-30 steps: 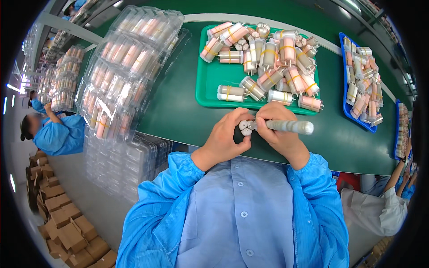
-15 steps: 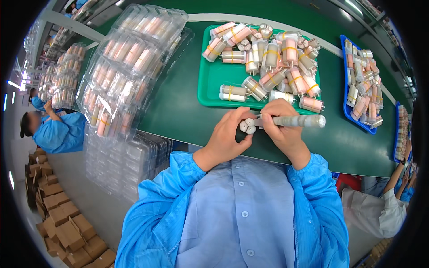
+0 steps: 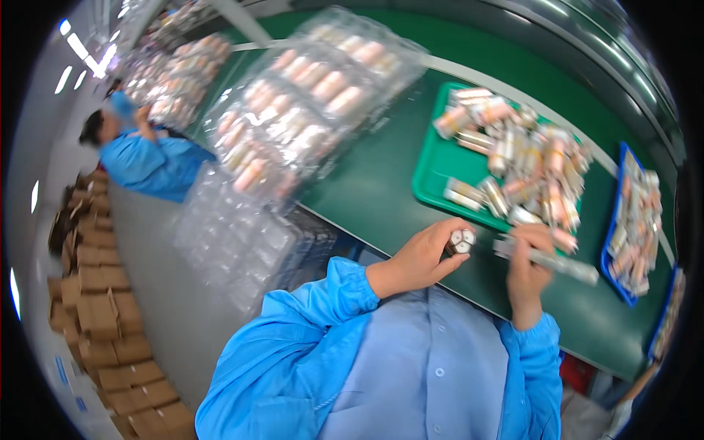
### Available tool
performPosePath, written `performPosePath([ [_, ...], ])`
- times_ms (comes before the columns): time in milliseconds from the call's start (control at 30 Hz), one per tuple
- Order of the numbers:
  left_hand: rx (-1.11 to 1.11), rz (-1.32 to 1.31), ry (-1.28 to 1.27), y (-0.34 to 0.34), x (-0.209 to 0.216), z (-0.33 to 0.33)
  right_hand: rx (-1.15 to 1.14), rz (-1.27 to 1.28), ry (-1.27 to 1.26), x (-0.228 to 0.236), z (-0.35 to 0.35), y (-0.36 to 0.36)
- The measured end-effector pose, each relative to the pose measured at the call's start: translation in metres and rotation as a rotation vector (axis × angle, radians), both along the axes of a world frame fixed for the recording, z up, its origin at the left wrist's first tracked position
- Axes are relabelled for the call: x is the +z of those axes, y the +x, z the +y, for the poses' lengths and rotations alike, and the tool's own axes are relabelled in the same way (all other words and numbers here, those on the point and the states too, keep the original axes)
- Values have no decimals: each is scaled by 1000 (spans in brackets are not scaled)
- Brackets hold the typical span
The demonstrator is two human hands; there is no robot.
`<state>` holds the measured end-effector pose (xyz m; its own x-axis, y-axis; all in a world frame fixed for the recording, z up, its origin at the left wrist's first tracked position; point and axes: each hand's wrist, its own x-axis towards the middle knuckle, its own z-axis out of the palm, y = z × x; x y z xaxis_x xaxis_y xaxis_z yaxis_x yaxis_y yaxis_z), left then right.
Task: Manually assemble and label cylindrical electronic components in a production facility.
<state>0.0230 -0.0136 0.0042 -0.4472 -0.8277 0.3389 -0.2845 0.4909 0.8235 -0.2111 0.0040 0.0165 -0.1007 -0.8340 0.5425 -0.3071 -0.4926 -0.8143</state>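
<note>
My left hand (image 3: 419,258) is closed around a small bundle of cylinders (image 3: 461,242), its round white ends facing up between thumb and fingers. To its right, my right hand (image 3: 529,268) grips a long, pale, translucent stick-like tool (image 3: 570,267). The tool points away to the right and is blurred by motion; its exact kind cannot be made out. A gap separates the tool from the bundle. Just beyond both hands lies a green tray (image 3: 431,165) heaped with pink, white and grey cylinder bundles (image 3: 524,165), some with yellow bands.
Clear plastic packs (image 3: 315,88) filled with cylinders stand stacked on the green table (image 3: 359,187) at left. Lower down are clear moulded trays (image 3: 231,235). A blue tray (image 3: 612,238) of bundles lies at right. Cardboard boxes (image 3: 110,315) and a person in blue (image 3: 150,161) are farther left.
My view has swung left, shifting the scene rightward. My hands have moved apart, and the stick-like tool has come away from the bundle in my left hand.
</note>
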Motion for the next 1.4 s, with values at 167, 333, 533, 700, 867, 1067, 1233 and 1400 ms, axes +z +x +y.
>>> performPosePath([
  [167, 574, -249, -468, 118, 104, -28, -18, 78, 15, 2, 0, -10],
  [333, 785, -732, -443, 299, 129, -85, 56, 134, -5, 8, 0, 6],
  [533, 753, -739, -160, 304, 123, -107, 6, 151, 11, 12, -4, 3],
  [700, 615, -489, -365, 106, 132, -46, -7, 166, -20, 9, -9, 2],
  [867, -37, -455, -355, -3, 53, -62, -1, 116, -19, 9, -10, 1],
  [1067, -108, -462, -103, -7, 46, -85, -1, 102, -55, 10, -11, 1],
  [1233, -106, -103, -98, -8, 41, -26, -32, 56, -104, 8, -8, 1],
  [1400, 50, -133, -125, -27, 3, 6, 76, 49, -54, 8, -5, 5],
])
